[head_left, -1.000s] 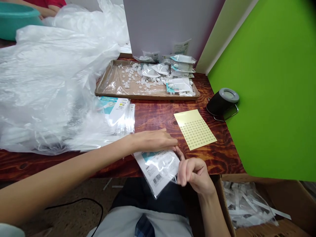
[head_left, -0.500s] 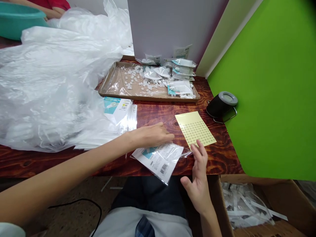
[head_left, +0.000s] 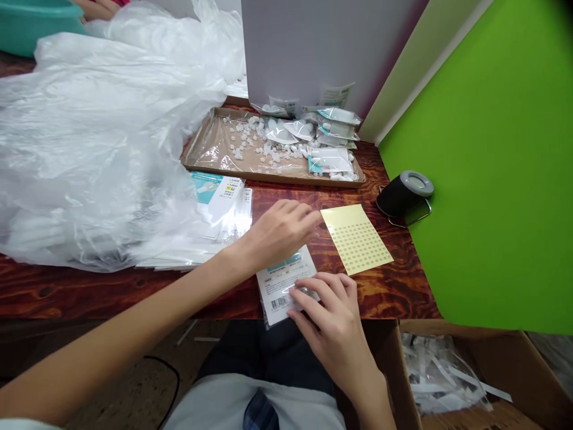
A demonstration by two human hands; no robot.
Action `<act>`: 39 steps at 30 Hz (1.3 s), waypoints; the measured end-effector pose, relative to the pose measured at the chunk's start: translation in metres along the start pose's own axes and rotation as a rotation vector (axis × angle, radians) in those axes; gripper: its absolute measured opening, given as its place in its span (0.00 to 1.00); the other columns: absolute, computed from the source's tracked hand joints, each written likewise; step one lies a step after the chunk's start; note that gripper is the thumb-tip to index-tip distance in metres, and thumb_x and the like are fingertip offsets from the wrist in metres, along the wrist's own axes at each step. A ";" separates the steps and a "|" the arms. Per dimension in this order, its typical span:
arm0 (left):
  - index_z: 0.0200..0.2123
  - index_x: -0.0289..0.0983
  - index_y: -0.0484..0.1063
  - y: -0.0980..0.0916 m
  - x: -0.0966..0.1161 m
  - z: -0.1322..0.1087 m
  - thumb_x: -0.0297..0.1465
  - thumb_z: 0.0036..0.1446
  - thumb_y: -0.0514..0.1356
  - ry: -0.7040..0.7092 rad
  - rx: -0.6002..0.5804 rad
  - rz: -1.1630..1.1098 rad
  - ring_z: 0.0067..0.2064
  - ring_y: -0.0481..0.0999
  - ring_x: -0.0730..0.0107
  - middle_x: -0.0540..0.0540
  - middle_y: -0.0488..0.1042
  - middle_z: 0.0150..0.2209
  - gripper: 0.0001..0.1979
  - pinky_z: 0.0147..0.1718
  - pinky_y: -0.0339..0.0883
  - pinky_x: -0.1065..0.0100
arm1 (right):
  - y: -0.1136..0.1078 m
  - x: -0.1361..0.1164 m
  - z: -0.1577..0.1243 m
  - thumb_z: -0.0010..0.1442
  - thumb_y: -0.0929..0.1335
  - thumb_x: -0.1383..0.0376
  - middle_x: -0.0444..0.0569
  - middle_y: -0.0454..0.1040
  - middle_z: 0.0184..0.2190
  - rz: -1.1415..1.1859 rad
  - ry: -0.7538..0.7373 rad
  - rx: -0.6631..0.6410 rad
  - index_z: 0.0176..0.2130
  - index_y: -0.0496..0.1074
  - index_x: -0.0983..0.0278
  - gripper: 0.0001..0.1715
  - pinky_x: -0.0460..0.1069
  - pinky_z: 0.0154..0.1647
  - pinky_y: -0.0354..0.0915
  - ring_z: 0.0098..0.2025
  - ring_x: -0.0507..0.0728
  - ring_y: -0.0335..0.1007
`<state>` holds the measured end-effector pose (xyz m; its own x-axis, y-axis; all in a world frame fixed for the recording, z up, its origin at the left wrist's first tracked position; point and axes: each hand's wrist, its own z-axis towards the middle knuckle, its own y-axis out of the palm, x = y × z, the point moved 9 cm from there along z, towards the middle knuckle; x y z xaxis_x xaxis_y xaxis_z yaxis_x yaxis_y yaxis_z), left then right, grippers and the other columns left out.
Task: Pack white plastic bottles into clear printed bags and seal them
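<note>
A clear packet with a printed card (head_left: pixel 280 292) lies at the table's front edge, its barcode side up. My right hand (head_left: pixel 329 304) rests on the packet's right side, fingers spread and bent over it. Above the packet's upper end is my left hand (head_left: pixel 284 230), its fingers curled together, with the fingertips near the sticker sheet; what they hold, if anything, is too small to tell. The yellow sticker sheet (head_left: pixel 357 239) lies flat to the right, with rows of small marks.
A cardboard tray (head_left: pixel 250 173) at the back holds small white parts and filled packets. Printed packets (head_left: pixel 219 209) and a large plastic bag (head_left: pixel 98 149) lie left. A black cylinder (head_left: pixel 405 194) stands right, above a cardboard box (head_left: pixel 505 358). A person's arm shows top left.
My right hand has moved left onto the packet. My left hand has moved up towards the sticker sheet. The packet now lies straighter and further left.
</note>
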<state>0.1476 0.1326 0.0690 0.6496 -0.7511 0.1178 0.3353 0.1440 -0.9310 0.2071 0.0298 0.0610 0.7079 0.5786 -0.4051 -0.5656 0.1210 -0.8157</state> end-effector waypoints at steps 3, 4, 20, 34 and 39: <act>0.52 0.32 0.66 0.003 -0.013 -0.024 0.38 0.67 0.49 -0.250 0.015 -0.096 0.53 0.68 0.54 0.37 0.73 0.51 0.19 0.51 0.59 0.56 | 0.002 -0.003 0.002 0.64 0.67 0.67 0.48 0.77 0.41 -0.014 -0.003 -0.005 0.44 0.73 0.60 0.08 0.58 0.50 0.55 0.45 0.59 0.68; 0.53 0.33 0.67 0.009 -0.012 -0.030 0.39 0.67 0.49 -0.266 -0.008 -0.113 0.55 0.67 0.53 0.37 0.72 0.53 0.19 0.52 0.58 0.54 | 0.002 -0.004 0.002 0.65 0.67 0.67 0.48 0.78 0.40 -0.018 -0.006 -0.002 0.43 0.74 0.60 0.07 0.58 0.49 0.56 0.44 0.59 0.68; 0.52 0.46 0.72 0.034 0.007 -0.032 0.38 0.68 0.48 -0.027 -0.184 -0.027 0.50 0.67 0.56 0.42 0.66 0.56 0.17 0.50 0.59 0.53 | 0.005 -0.024 -0.005 0.64 0.65 0.75 0.44 0.82 0.37 0.363 -0.253 0.138 0.38 0.73 0.62 0.10 0.57 0.57 0.55 0.42 0.54 0.78; 0.51 0.46 0.72 0.034 0.007 -0.028 0.39 0.68 0.48 0.125 -0.232 -0.099 0.52 0.66 0.56 0.42 0.67 0.56 0.17 0.49 0.58 0.55 | -0.006 -0.035 -0.040 0.65 0.66 0.69 0.48 0.79 0.47 -0.004 -0.204 0.226 0.43 0.77 0.61 0.10 0.61 0.65 0.44 0.53 0.58 0.70; 0.52 0.45 0.72 0.032 0.012 -0.028 0.39 0.68 0.47 0.162 -0.248 -0.105 0.50 0.67 0.59 0.42 0.68 0.55 0.18 0.48 0.59 0.57 | -0.020 -0.043 -0.053 0.62 0.68 0.51 0.58 0.69 0.55 -0.229 -0.165 0.221 0.49 0.76 0.60 0.21 0.68 0.64 0.44 0.57 0.67 0.62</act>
<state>0.1470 0.1104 0.0306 0.4961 -0.8495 0.1797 0.2052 -0.0864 -0.9749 0.2104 -0.0395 0.0725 0.7589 0.6369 -0.1355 -0.4912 0.4234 -0.7612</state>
